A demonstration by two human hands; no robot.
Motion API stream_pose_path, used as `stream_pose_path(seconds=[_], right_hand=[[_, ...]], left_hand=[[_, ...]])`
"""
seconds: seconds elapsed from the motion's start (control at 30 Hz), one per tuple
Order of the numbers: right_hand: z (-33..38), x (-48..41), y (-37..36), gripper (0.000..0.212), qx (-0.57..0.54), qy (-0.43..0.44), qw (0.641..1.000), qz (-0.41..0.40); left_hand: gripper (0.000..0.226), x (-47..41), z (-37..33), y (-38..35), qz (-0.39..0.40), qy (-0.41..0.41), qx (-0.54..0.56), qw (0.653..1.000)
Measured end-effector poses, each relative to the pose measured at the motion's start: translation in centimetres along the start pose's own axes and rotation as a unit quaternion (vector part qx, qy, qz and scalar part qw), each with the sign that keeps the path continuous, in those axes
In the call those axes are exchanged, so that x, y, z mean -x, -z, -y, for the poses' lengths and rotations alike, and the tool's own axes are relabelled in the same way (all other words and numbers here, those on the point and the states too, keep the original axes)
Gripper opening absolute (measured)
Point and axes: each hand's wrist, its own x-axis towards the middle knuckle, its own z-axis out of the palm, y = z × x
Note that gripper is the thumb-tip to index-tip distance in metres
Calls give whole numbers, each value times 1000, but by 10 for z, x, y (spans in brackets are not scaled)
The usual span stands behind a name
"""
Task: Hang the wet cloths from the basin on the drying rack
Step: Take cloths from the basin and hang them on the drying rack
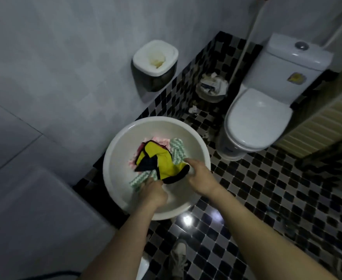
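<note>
Yellow cloth (166,162), dark-edged, lies on top of the wet heap in the middle of the white basin (113,150), over a pink cloth (160,140) and a green zigzag cloth (143,179). Your right grip (198,178), at 4 o'clock, is curled round the yellow cloth's near end. Your left grip (154,191), at 6 o'clock, seems closed on the green zigzag edge. You're at the pick-up. Next, lift one cloth free of the others. The drying rack is out of view.

The yellow cloth (162,158) hides most of the pink cloth (159,140); pole (247,37) cut off above.
</note>
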Motion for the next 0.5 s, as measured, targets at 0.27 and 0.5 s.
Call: stream_pose_path(seconds=[0.27, 0.5], right_hand=[[-5, -96, -28, 57, 87, -64, 993, 55], [-5, -125, -47, 43, 94, -78, 991, 51]], left_hand=[[49, -30, 22, -9, -1, 40, -33, 999], [18, -31, 26, 12, -218, 66, 333, 915]])
